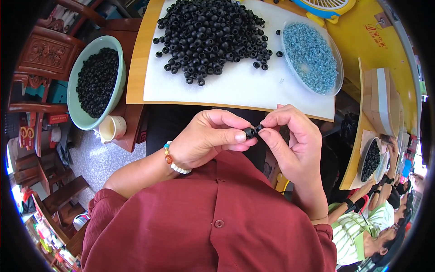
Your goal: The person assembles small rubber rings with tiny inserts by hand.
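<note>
In front of my chest, just off the near edge of the table, both my hands meet over small round black parts with holes. My left hand (203, 133), with a beaded bracelet (169, 158) at its wrist, pinches one black round part (249, 133) between thumb and fingers. Close against it, a second black part (258, 128) sits at the fingertips of my right hand (295, 143), whose thumb and forefinger are pinched together. On the white board (167, 90) beyond lies a big heap of similar black parts (210, 34). A clear oval tray (339, 75) of tiny light-blue pieces stands to the right.
A pale green basin (72, 102) with more black parts stands at left, above a paper cup (112, 128). A yellow and blue fan (327, 5) is at the far right. Past the cardboard box (378, 97), other people (362, 233) sit by a bowl of black parts (370, 159).
</note>
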Demonstrator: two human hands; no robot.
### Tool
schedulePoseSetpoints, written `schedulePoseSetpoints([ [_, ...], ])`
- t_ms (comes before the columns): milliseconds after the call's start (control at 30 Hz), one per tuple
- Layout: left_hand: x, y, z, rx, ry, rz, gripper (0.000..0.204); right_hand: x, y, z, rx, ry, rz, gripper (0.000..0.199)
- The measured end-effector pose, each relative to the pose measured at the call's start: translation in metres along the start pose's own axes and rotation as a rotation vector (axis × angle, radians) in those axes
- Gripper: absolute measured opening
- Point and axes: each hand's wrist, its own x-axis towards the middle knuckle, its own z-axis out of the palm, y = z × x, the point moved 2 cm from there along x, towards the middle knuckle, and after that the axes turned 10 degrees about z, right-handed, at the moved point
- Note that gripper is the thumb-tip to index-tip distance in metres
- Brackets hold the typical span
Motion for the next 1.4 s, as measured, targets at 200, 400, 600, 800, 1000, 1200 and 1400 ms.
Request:
schedulePoseSetpoints([
  [200,0.000,0.000,0.000,-0.008,0.011,-0.007,0.018,0.000,-0.002,0.001,-0.038,-0.002,-0.050,0.012],
  [400,0.000,-0.002,-0.002,-0.039,0.048,-0.022,0.017,-0.005,-0.004,0.003,-0.267,0.041,-0.097,0.009],
  [600,-0.001,-0.007,-0.008,-0.044,0.070,-0.055,0.017,-0.008,-0.005,0.008,-0.451,0.099,-0.185,0.022],
  [800,-0.003,-0.009,-0.006,-0.048,0.130,-0.063,0.015,-0.012,0.007,0.015,-0.432,0.133,-0.216,0.027],
  [1000,-0.004,-0.012,-0.010,-0.026,0.120,-0.034,0.014,-0.012,0.008,0.017,-0.406,0.099,-0.170,0.026],
  [1200,-0.003,-0.011,-0.006,-0.069,0.128,-0.030,0.014,-0.015,0.016,0.026,-0.403,0.166,-0.233,0.022],
  [1400,-0.004,-0.017,-0.012,-0.085,0.157,-0.043,0.012,-0.015,0.019,0.028,-0.410,0.157,-0.303,0.018],
])
